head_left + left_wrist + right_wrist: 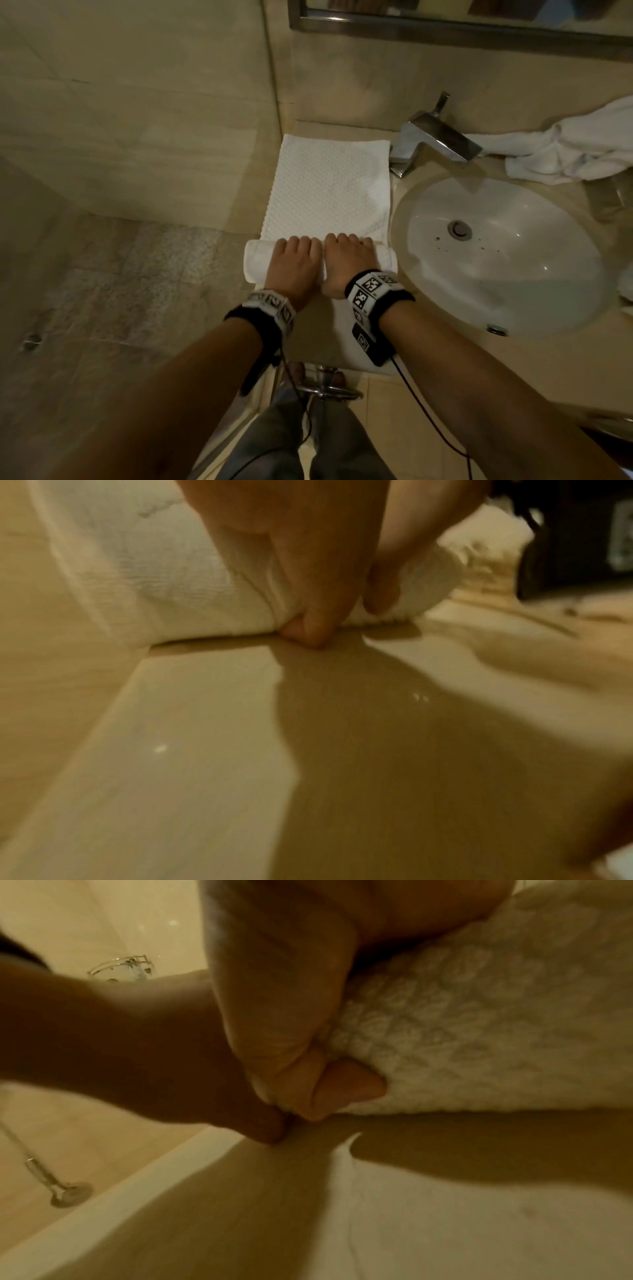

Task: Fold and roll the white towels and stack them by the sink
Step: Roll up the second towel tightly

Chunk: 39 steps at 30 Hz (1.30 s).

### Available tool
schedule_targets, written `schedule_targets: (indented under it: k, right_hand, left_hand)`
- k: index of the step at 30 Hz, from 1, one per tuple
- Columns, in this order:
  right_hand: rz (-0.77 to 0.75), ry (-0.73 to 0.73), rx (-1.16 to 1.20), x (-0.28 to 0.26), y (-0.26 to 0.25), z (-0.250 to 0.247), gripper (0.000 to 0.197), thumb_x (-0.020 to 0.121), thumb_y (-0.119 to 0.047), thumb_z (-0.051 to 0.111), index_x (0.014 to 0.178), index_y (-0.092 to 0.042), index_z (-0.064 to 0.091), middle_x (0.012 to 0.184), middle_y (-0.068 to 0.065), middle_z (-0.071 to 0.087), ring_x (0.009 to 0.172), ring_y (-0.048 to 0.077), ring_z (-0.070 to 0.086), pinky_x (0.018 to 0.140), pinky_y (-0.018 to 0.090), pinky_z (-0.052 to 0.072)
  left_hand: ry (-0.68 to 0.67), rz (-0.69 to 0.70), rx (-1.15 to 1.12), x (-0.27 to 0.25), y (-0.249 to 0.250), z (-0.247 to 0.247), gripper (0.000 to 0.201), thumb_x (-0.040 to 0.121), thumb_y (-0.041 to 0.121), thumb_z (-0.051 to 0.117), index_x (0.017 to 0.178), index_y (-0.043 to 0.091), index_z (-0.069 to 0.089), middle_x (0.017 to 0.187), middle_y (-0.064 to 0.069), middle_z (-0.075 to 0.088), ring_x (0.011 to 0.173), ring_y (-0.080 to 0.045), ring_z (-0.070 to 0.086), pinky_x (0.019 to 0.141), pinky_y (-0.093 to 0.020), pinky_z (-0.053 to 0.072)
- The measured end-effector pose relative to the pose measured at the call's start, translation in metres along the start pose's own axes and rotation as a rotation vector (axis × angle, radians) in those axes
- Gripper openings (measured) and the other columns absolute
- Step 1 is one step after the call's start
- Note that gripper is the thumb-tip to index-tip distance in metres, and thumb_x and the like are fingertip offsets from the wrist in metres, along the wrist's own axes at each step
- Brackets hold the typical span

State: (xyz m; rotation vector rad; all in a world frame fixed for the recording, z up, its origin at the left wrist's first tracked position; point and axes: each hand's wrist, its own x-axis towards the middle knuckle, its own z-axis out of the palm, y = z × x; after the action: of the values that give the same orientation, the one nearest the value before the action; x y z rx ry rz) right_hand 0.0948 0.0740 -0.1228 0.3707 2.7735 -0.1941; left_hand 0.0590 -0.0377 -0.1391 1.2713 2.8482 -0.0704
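Your left hand [294, 265] and right hand [346, 263] lie side by side, thumbs touching, fingers curled over the top of the soft roll at the near end of the white waffle-textured towel [330, 185], thumbs tucked under it. The towel's flat part stretches away from your hands to the worktop's [582, 329] back-left corner. Just to its right sit the smooth oval sink [496, 253] and angular chrome tap [435, 140], with a crumpled white towel [575, 147] at the back right edge.
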Motion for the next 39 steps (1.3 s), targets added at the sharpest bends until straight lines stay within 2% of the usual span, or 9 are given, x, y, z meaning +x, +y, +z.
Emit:
schedule_targets:
  k: [4,9,12,16,21,26,30,35,39]
  right_hand:
    - [0.068,0.106,0.006,-0.011,-0.006,0.009,0.07,0.07,-0.032,0.068,0.131,-0.015,0.037,0.128,0.006,0.043,0.12,0.025,0.041,0.106,0.045,0.029]
    - [0.019,0.231,-0.048,-0.022,0.0,0.022,0.068,0.078,-0.016,0.059,0.14,-0.011,0.032,0.131,0.007,0.044,0.12,0.027,0.042,0.108,0.043,0.027]
    - [0.04,0.136,-0.036,-0.001,0.002,0.008,0.069,0.072,-0.026,0.068,0.133,-0.013,0.039,0.127,0.006,0.048,0.117,0.025,0.045,0.103,0.04,0.033]
    - [0.096,0.041,0.063,0.015,0.005,-0.007,0.06,0.067,-0.041,0.065,0.118,-0.014,0.049,0.118,0.006,0.057,0.112,0.026,0.051,0.098,0.043,0.035]
    - [0.093,0.051,0.021,0.011,0.002,-0.009,0.062,0.075,-0.042,0.062,0.126,-0.014,0.042,0.124,0.007,0.048,0.116,0.026,0.045,0.102,0.046,0.033]
    - [0.016,0.226,-0.129,-0.007,-0.001,0.004,0.054,0.085,-0.016,0.028,0.138,-0.008,0.031,0.13,0.01,0.042,0.116,0.028,0.042,0.105,0.05,0.029]
    - [-0.001,0.111,-0.109,0.012,0.007,-0.006,0.063,0.074,-0.023,0.067,0.13,-0.012,0.037,0.127,0.009,0.046,0.115,0.028,0.044,0.1,0.047,0.034]
    - [0.041,0.045,-0.112,0.022,0.004,-0.012,0.067,0.069,-0.037,0.071,0.124,-0.012,0.042,0.122,0.009,0.052,0.113,0.029,0.049,0.096,0.048,0.036]
    - [0.052,-0.134,0.041,0.028,0.012,-0.029,0.058,0.073,-0.045,0.066,0.118,-0.015,0.048,0.114,0.004,0.059,0.107,0.026,0.057,0.095,0.044,0.042]
  left_hand:
    - [-0.187,0.028,-0.028,0.032,-0.009,-0.012,0.063,0.07,0.046,0.065,0.123,0.02,0.041,0.119,-0.001,0.054,0.109,-0.023,0.051,0.092,-0.039,0.038]
    - [-0.332,0.061,-0.036,0.051,-0.016,-0.014,0.062,0.071,0.045,0.065,0.122,0.02,0.039,0.117,-0.001,0.054,0.108,-0.022,0.052,0.092,-0.039,0.04]
    - [-0.248,0.03,0.014,0.042,-0.012,-0.014,0.065,0.069,0.054,0.063,0.119,0.019,0.04,0.116,-0.003,0.052,0.108,-0.024,0.047,0.095,-0.041,0.037]
    - [-0.095,0.032,0.077,0.024,-0.007,-0.01,0.047,0.079,0.034,0.053,0.119,0.014,0.041,0.117,-0.008,0.049,0.108,-0.027,0.045,0.102,-0.044,0.033]
    - [-0.202,0.008,0.031,0.048,-0.011,-0.014,0.057,0.074,0.036,0.065,0.123,0.018,0.041,0.121,-0.003,0.052,0.111,-0.024,0.048,0.096,-0.041,0.037]
    - [-0.421,0.031,0.016,0.075,-0.018,-0.02,0.068,0.069,0.035,0.071,0.127,0.021,0.037,0.125,-0.001,0.052,0.117,-0.024,0.049,0.098,-0.042,0.038]
    - [-0.314,0.024,-0.017,0.065,-0.014,-0.021,0.06,0.07,0.044,0.069,0.118,0.018,0.043,0.114,-0.003,0.053,0.107,-0.024,0.05,0.091,-0.04,0.039]
    - [0.057,0.04,0.081,0.031,-0.013,0.005,0.043,0.069,0.03,0.072,0.102,0.005,0.059,0.09,-0.012,0.06,0.08,-0.031,0.055,0.078,-0.042,0.047]
    - [-0.207,0.046,0.027,0.05,-0.012,-0.016,0.042,0.078,0.032,0.062,0.113,0.014,0.047,0.108,-0.006,0.057,0.099,-0.026,0.052,0.088,-0.036,0.04]
